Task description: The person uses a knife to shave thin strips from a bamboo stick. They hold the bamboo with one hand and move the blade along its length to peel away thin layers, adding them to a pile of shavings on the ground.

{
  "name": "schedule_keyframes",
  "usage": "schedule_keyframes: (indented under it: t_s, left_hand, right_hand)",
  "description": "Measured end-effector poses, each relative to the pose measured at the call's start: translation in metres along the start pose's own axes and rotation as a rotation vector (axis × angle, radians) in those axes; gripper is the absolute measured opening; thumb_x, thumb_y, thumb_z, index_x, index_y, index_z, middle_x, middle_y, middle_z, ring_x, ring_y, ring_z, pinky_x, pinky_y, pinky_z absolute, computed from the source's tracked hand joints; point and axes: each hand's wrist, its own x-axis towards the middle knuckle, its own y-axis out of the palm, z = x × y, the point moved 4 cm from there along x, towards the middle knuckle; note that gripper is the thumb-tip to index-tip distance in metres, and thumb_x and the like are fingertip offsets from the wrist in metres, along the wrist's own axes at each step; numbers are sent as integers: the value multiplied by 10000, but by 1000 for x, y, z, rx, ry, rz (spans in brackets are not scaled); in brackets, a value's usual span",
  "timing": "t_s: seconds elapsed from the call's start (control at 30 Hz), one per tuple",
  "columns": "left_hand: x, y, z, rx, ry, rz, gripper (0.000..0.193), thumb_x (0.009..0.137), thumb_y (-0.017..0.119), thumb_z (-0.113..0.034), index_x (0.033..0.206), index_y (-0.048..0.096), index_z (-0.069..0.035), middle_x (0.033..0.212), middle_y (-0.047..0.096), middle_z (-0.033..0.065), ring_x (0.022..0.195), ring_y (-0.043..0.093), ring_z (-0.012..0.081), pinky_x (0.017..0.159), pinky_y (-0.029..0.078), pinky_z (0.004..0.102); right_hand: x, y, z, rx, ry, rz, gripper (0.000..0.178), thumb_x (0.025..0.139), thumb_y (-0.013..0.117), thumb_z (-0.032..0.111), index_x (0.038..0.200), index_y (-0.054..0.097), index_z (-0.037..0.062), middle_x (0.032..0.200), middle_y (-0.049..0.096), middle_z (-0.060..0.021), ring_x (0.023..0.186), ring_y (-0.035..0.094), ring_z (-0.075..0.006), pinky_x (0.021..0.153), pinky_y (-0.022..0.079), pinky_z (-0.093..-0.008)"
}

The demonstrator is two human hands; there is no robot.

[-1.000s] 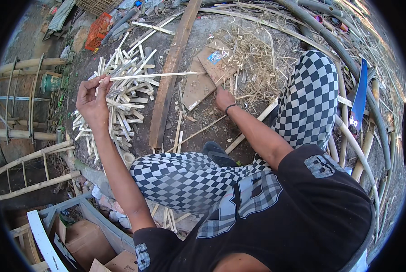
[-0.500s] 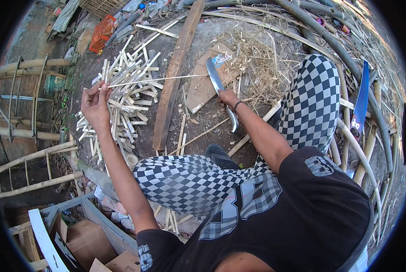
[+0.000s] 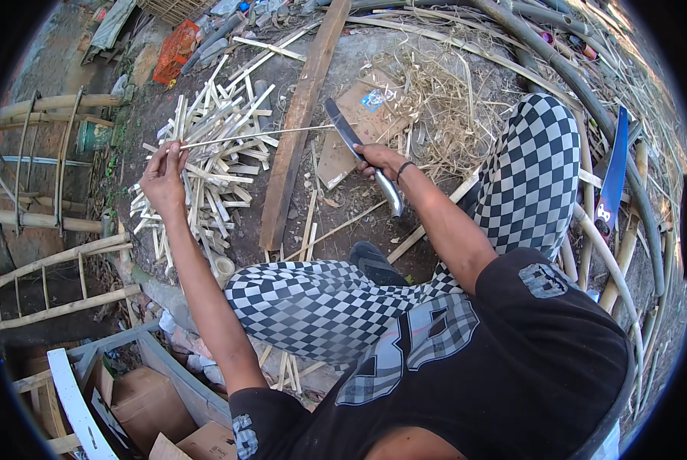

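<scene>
My left hand is closed in a pinch on one end of a thin bamboo strip. The strip stretches to the right over a pile of short split bamboo sticks and a long wooden plank. My right hand is wrapped round the metal handle of a large knife, its blade slanting up to the left. The strip's far end reaches the blade; whether they touch I cannot tell. Beneath the blade lies a flat piece of cardboard.
Fine bamboo shavings are heaped beyond my right hand. A blue-bladed handsaw rests among bamboo poles on the right. An orange crate stands at the far left, and cardboard boxes sit in a wooden frame near left.
The knife's blade tip has swung left, with my right hand shifting slightly left and away. My left hand stays nearly in place, still pinching the bamboo strip.
</scene>
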Motion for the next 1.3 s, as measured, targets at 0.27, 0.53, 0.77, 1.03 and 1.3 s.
schedule_keyframes:
  t_s: [0.27,0.53,0.77,1.03,1.3]
  left_hand:
    - [-6,8,-14,25,24,33,209,918,676,-23,1079,657,109,1044,686,185,974,689,240,884,616,358]
    - [-16,19,-39,100,48,61,203,907,708,-68,1035,700,90,987,708,145,876,690,171,760,633,294]
    - [-34,47,-78,80,78,182,232,913,691,-48,1108,679,78,1010,709,148,898,692,170,804,625,297]
    - [-67,80,-111,246,139,221,141,903,689,-8,1010,643,71,948,704,124,842,705,152,762,602,266]
    - [-73,80,-108,334,223,169,104,887,713,-18,961,673,43,870,723,99,762,702,111,688,561,225]
  right_hand:
    - [-14,35,16,-97,-74,107,282,1049,454,398,1009,481,120,645,470,28,449,413,-60,409,393,-277]
    - [-43,51,35,-151,-274,-243,288,1035,447,252,1149,481,-10,714,554,-96,505,556,-159,424,448,-369]
    - [-145,148,91,-872,-1081,-346,218,970,499,149,1070,507,-43,668,613,-259,617,639,-428,583,505,-514]
    - [-209,188,94,-996,-1162,-378,196,957,501,121,1079,468,-28,648,600,-274,662,612,-494,621,485,-564]
    - [-196,185,82,-1066,-1084,-376,262,835,531,9,1086,460,-16,671,632,-263,690,666,-457,613,529,-537]
